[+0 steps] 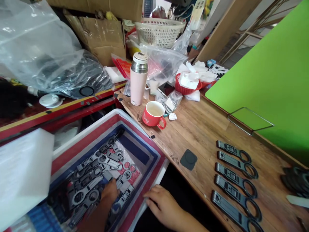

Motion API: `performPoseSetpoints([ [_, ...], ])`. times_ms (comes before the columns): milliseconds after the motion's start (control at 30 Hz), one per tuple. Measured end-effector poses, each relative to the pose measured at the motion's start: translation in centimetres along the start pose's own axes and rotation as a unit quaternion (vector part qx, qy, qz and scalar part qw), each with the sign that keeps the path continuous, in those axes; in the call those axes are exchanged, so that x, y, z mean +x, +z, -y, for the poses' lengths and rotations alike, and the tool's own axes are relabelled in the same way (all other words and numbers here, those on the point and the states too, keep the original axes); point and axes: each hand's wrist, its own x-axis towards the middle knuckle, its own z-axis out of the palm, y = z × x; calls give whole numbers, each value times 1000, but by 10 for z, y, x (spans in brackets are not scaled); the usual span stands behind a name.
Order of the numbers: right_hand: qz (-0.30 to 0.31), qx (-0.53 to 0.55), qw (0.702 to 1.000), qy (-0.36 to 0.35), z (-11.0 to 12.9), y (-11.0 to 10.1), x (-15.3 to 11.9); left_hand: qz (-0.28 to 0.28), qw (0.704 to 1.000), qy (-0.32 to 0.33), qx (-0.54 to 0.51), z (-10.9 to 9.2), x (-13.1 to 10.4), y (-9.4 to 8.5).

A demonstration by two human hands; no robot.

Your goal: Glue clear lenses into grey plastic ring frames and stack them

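Observation:
My left hand (pixel 109 192) reaches down into a white bin (pixel 116 112) lined with red, white and blue striped cloth. Its fingers are curled among a heap of flat grey-black ring-ended pieces (pixel 88 175); what they hold, if anything, is hidden. My right hand (pixel 164 206) rests at the bin's near right rim, fingers loosely bent and apart, holding nothing. On the wooden table (pixel 193 129) to the right, several similar ring-ended pieces (pixel 235 178) lie side by side in a row. A dark square pad (pixel 188 159) lies between them and the bin.
A red mug (pixel 151 117) holding liquid and a pink thermos (pixel 139 80) stand near the table's left edge. A white foam block (pixel 26 174) is beside the bin. A green board (pixel 270 90) with a wire handle borders the table. Black rings (pixel 295 180) are stacked at right.

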Motion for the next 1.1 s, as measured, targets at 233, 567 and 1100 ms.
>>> performPoseSetpoints([
  [233,-42,58,997,-4,0,1,-2,31,982,24,-183,-15,-23,-33],
  [567,-157,400,902,41,24,6,-11,29,914,206,-347,-54,-128,-99],
  [1100,-528,603,594,75,-19,-85,-141,-236,838,478,114,-319,-137,-190],
])
